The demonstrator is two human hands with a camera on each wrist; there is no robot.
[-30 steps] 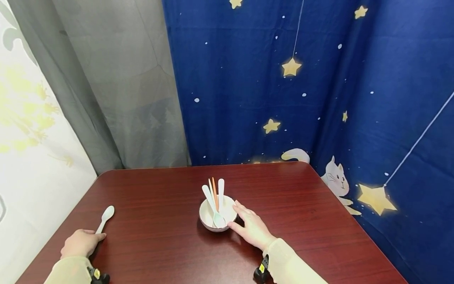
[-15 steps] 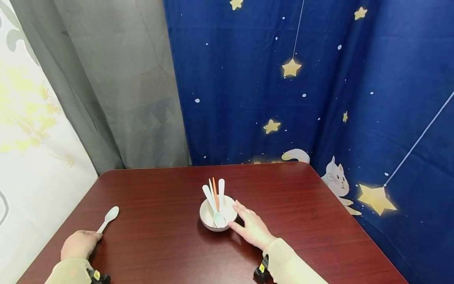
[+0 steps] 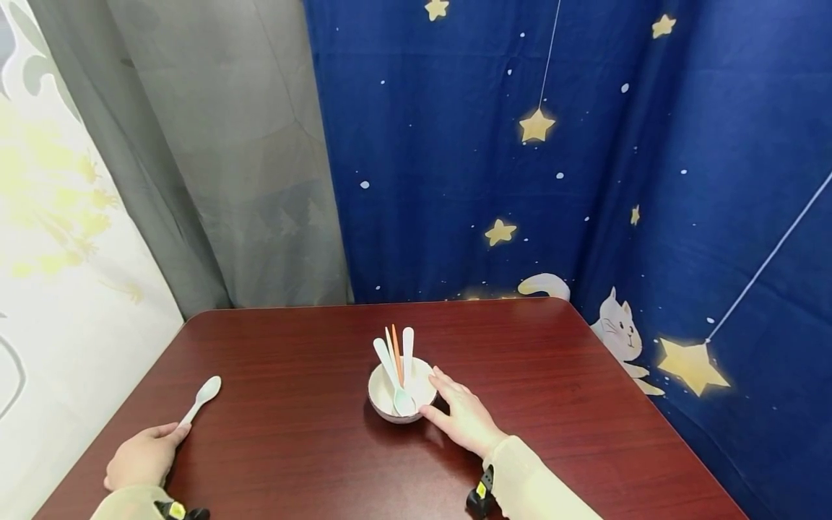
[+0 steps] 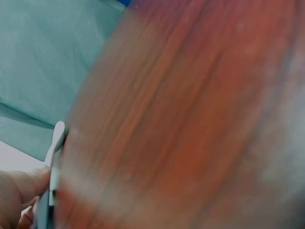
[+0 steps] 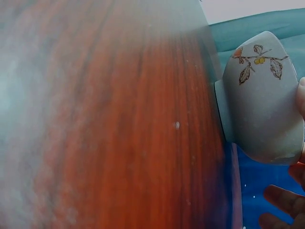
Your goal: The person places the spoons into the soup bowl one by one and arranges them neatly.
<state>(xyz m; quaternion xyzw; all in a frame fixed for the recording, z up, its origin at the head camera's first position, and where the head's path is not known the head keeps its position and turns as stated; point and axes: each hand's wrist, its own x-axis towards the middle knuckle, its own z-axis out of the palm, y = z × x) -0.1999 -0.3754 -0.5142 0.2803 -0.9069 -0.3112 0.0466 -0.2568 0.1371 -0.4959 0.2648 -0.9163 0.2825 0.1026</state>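
My left hand [image 3: 144, 455] pinches the handle of a white spoon [image 3: 208, 390] between thumb and fingers, low over the left side of the table. In the left wrist view the spoon [image 4: 58, 133] shows edge-on beyond the thumb. Near the middle stands a pale bowl [image 3: 380, 404], whose outside [image 5: 259, 109] carries a leaf pattern. Inside it lean a pale mint spoon [image 3: 403, 401], an orange stick-like utensil [image 3: 398, 354], a white handle [image 3: 408, 347] and a thin pale piece. My right hand [image 3: 469, 420] touches the bowl's right side, thumb and fingers spread and fairly straight.
A dark red-brown wooden table [image 3: 286, 375] with rounded far corners lies under both hands. Behind it hang a grey curtain [image 3: 227, 159] and a blue star-patterned curtain [image 3: 442, 159]. A white patterned cloth [image 3: 78, 289] borders the left edge.
The spoon's head has swung a little to the right as my left hand turned slightly. My right hand stays at the bowl, and the bowl's contents look the same.
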